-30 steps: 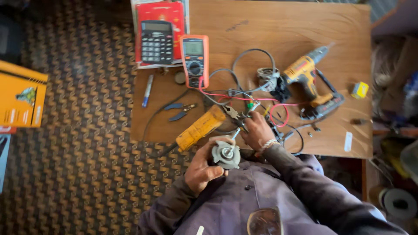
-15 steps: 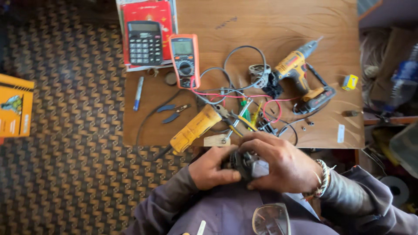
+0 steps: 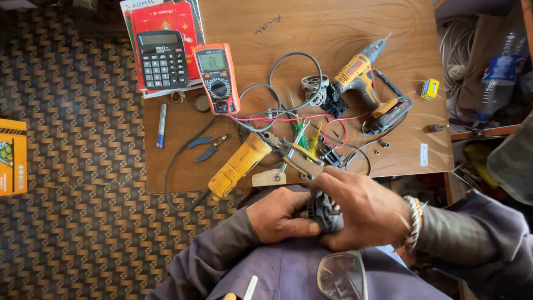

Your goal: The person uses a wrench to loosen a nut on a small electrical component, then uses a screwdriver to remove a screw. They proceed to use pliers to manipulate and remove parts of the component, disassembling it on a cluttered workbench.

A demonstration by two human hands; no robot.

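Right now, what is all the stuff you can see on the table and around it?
Table: 1, brown wood, centre.
Calculator: 1, black, table's far left, on a red book.
Multimeter: 1, orange, right of the calculator, red leads trailing.
Pen: 1, blue, left edge.
Small pliers: 1, blue handles, beside the pen.
Yellow power tool: 1, near edge, black cord.
Cordless drill: 1, yellow and black, right of centre.
Small battery: 1, yellow, far right.
Box: 1, orange, on the patterned carpet.
Small motor part: 1, dark metal, held in the lap.
Left hand: grip on the part.
Right hand: grip on the part, bracelet at the wrist.
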